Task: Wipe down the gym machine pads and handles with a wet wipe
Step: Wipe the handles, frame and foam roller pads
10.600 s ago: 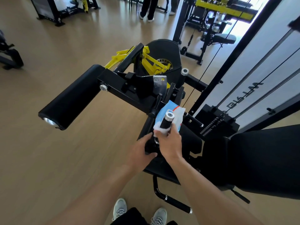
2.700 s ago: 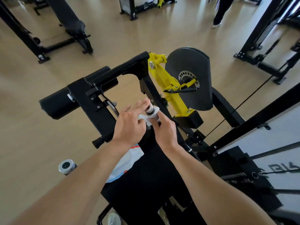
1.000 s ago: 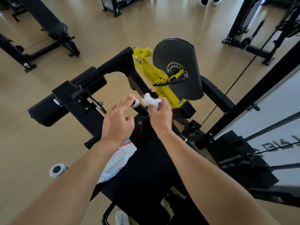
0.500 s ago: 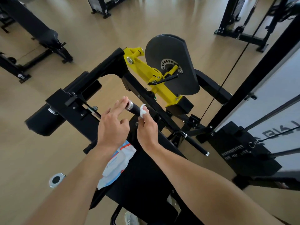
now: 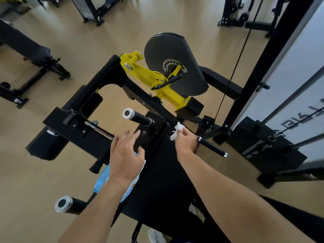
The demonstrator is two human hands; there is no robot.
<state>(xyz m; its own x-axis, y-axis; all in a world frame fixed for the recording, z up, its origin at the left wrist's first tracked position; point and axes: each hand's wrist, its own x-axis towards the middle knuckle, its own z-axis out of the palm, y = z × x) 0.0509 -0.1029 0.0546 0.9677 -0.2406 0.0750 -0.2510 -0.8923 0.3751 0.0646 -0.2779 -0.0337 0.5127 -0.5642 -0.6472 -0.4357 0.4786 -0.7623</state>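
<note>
I see my right hand (image 5: 186,140) pinching the wet wipe (image 5: 177,131) beside 1 thin black handle (image 5: 213,147), my left hand (image 5: 124,153) open and holding nothing; I think the wipe is soft, light and floppy, so bunch it up tight.

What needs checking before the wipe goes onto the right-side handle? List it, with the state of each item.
1. Wet wipe in hand: ok, the right hand pinches it, bunched up.
2. Right-side handle reachable: ok, it sticks out just beyond the right hand, nothing on it.
3. Left hand free: ok, fingers spread and holding nothing.
4. Wipe packet within reach: ok, it lies on the seat pad under the left wrist.
5. Upper handle already wiped: cannot tell.
6. Wipe still wet and clean enough: cannot tell.
</note>
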